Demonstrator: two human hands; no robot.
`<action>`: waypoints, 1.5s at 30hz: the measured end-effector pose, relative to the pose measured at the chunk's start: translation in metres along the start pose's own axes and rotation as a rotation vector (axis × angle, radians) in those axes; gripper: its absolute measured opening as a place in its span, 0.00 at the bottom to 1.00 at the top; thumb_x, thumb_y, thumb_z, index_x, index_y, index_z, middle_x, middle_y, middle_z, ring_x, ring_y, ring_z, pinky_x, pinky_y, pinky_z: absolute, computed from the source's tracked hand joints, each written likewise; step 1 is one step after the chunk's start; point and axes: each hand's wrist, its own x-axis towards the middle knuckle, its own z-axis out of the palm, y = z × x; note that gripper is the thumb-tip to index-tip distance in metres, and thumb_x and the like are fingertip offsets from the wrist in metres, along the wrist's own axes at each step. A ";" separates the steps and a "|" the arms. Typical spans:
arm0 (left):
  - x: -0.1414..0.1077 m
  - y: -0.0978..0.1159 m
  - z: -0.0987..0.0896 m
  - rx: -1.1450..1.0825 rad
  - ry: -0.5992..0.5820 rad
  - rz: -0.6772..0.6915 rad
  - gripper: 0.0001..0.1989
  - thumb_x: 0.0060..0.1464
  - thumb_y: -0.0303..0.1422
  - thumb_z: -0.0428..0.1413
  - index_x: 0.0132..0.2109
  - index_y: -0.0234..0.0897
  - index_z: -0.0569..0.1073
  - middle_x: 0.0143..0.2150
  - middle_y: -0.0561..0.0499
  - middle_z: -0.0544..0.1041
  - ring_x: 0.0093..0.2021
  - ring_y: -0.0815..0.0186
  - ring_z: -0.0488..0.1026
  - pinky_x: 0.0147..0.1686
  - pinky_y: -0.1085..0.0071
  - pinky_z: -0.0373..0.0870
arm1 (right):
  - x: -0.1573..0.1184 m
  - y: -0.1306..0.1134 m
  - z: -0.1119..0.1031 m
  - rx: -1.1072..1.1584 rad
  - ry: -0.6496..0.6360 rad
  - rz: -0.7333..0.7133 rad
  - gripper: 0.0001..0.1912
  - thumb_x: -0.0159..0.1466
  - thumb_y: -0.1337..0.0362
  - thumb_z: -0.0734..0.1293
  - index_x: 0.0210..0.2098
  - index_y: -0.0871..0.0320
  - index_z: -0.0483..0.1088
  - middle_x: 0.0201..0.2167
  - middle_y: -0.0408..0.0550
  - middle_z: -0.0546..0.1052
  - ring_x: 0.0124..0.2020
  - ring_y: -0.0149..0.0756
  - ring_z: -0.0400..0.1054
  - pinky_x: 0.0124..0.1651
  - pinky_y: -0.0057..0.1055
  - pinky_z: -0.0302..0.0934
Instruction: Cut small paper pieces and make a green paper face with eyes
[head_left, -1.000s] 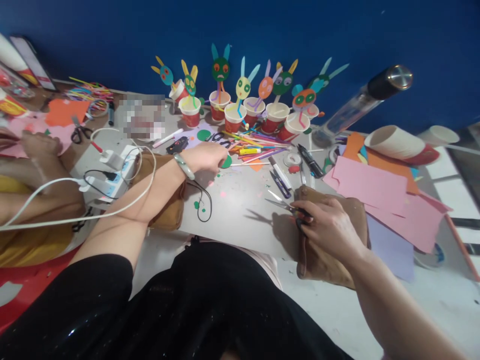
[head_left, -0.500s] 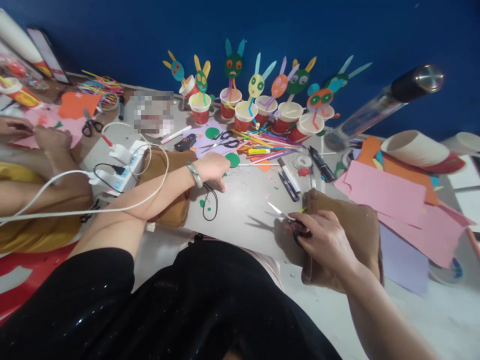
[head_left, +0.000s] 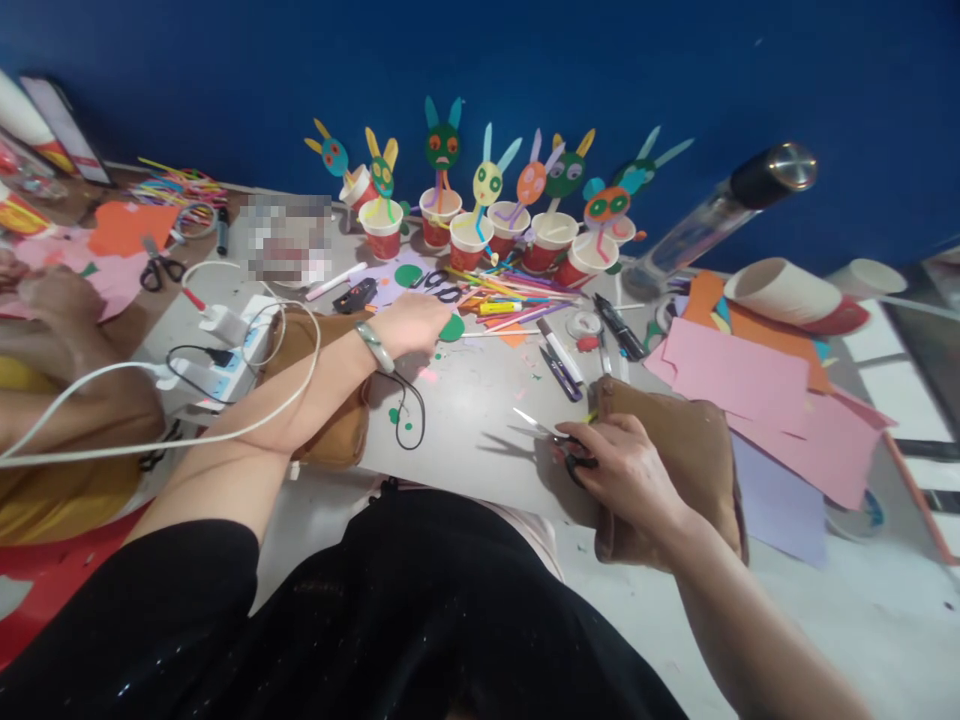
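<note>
My left hand (head_left: 421,326) is over the grey table, right beside a green paper circle (head_left: 451,328). Its fingers are blurred and mostly hidden, so I cannot tell whether it grips anything. Just beyond it, black-handled scissors (head_left: 441,286) lie on purple paper, near another green circle (head_left: 408,275). My right hand (head_left: 624,458) is closed around the dark handles of a pair of scissors (head_left: 541,424). The blades are spread and point left above the table. That wrist is over a brown padded cushion (head_left: 694,450).
Red-and-white paper cups (head_left: 471,240) with paper rabbit figures line the back, beside a leaning glass bottle (head_left: 686,235). Colored sticks (head_left: 510,295) and a utility knife (head_left: 561,375) lie mid-table. Pink paper (head_left: 739,365) is at right. At left are a power strip (head_left: 240,365), cables and another person's hand (head_left: 64,295).
My left hand has moved forward and slightly right across the table, closer to the green circle. My right hand keeps the scissors in about the same place. The camera view has shifted slightly.
</note>
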 end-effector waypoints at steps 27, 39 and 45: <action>0.008 0.055 0.028 -0.046 0.446 0.326 0.10 0.65 0.27 0.51 0.45 0.31 0.77 0.41 0.38 0.80 0.42 0.54 0.78 0.39 0.63 0.70 | 0.087 0.045 0.006 0.217 0.198 0.376 0.10 0.64 0.60 0.71 0.44 0.54 0.77 0.26 0.44 0.80 0.28 0.38 0.72 0.44 0.38 0.63; 0.016 0.084 0.056 0.059 0.342 0.593 0.13 0.61 0.18 0.49 0.41 0.31 0.78 0.38 0.39 0.81 0.42 0.55 0.80 0.41 0.62 0.76 | 0.099 0.058 0.053 0.372 0.203 0.443 0.11 0.61 0.60 0.73 0.43 0.54 0.78 0.25 0.42 0.79 0.27 0.35 0.70 0.44 0.37 0.65; 0.021 0.092 0.057 0.029 0.345 0.594 0.11 0.62 0.21 0.51 0.40 0.31 0.79 0.38 0.39 0.81 0.40 0.55 0.80 0.39 0.61 0.74 | 0.100 0.060 0.049 0.473 0.223 0.451 0.12 0.60 0.58 0.75 0.42 0.54 0.78 0.25 0.43 0.79 0.27 0.37 0.70 0.38 0.35 0.65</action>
